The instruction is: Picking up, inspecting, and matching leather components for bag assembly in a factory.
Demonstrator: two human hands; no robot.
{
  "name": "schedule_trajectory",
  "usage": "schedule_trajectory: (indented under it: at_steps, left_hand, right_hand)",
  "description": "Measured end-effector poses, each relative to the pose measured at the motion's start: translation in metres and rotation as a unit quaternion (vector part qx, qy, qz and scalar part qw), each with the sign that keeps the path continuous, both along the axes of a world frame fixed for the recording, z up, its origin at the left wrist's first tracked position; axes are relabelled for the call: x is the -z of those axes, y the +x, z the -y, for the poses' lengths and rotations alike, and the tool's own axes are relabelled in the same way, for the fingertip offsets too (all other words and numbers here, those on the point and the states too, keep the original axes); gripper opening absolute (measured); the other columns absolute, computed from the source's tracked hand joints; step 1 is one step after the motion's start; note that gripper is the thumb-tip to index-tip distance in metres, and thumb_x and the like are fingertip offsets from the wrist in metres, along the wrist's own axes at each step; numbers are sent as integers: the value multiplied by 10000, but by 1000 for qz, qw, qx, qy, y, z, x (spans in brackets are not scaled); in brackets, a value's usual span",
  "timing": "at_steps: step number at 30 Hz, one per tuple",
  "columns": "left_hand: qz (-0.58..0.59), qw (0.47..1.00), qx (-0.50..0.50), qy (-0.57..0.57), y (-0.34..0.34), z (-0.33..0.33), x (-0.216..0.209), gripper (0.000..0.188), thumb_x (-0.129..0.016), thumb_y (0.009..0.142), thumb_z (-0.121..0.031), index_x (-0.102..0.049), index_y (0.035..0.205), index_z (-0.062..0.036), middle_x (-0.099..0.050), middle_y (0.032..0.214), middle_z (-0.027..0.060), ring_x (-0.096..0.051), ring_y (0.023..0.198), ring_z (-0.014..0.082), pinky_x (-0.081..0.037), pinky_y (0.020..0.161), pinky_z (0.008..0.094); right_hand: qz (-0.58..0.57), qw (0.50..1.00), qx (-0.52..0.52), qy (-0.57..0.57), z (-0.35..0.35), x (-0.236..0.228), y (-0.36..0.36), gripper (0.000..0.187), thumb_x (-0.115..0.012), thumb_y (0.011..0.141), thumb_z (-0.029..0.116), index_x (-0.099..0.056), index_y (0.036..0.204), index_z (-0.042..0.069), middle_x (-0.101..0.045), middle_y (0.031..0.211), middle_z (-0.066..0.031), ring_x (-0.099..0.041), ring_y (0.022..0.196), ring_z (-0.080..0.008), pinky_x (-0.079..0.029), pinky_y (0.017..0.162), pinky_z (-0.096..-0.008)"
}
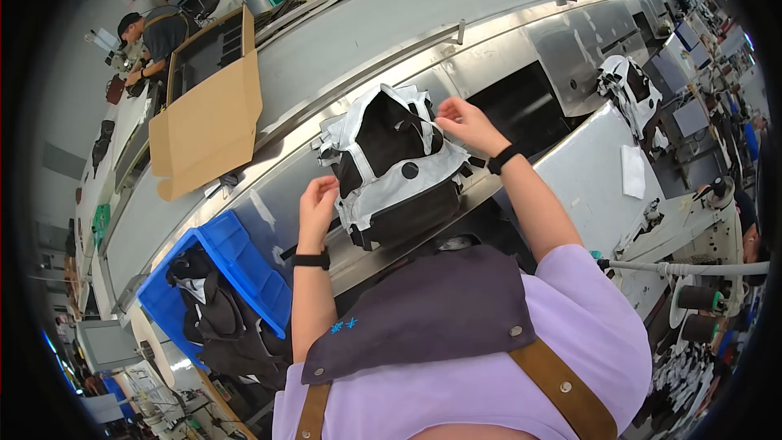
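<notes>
A partly sewn bag point(407, 214), turned inside out, lies in front of me on the metal worktop. Its outside shows pale grey-white lining with bands, and dark fabric lies within its opening and along its near side. At the bag's left edge is my left hand point(316, 208), its fingers curled in against the fabric; the fingertips are partly hidden. My right hand point(469, 125) is at the upper right edge, with thumb and fingers pinched together on the bag's rim.
A blue crate point(244, 265) holding dark fabric pieces point(216, 301) stands at my left. Beyond it sits an open cardboard box point(208, 126). A grey-white conveyor point(350, 41) runs behind the worktop. More bags point(635, 98) lie to the right, by a white table point(586, 167). A co-worker point(163, 37) works far left.
</notes>
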State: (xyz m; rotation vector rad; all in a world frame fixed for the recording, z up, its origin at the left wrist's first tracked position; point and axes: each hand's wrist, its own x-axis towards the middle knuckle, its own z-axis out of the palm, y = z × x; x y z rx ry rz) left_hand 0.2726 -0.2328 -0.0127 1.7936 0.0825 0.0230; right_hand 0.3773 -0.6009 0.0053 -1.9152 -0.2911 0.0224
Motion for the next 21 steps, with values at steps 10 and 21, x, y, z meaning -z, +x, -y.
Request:
schedule_trajectory:
  at_steps: [10, 21]
  left_hand:
    - [-76, 901, -24, -427, 35, 58, -36, 118, -576, 979, -212, -509, 951, -119, -556, 673, 20, -442, 479, 114, -406, 514, 282]
    - [-8, 872, 33, -489, -30, 38, -59, 321, -445, 1023, -185, -482, 1300, -26, -609, 1174, 133, -630, 926, 230, -543, 755, 365]
  right_hand:
    - [-367, 884, -67, 283, -30, 0, 2, 333, -449, 991, 237, -667, 912, -1, -599, 635, -43, -397, 441, -80, -367, 455, -257]
    - [-173, 844, -215, 460, 2, -69, -59, 756, -503, 969, 262, -45, 1563, 172, -382, 1457, -63, -589, 1162, -321, -433, 542, -234]
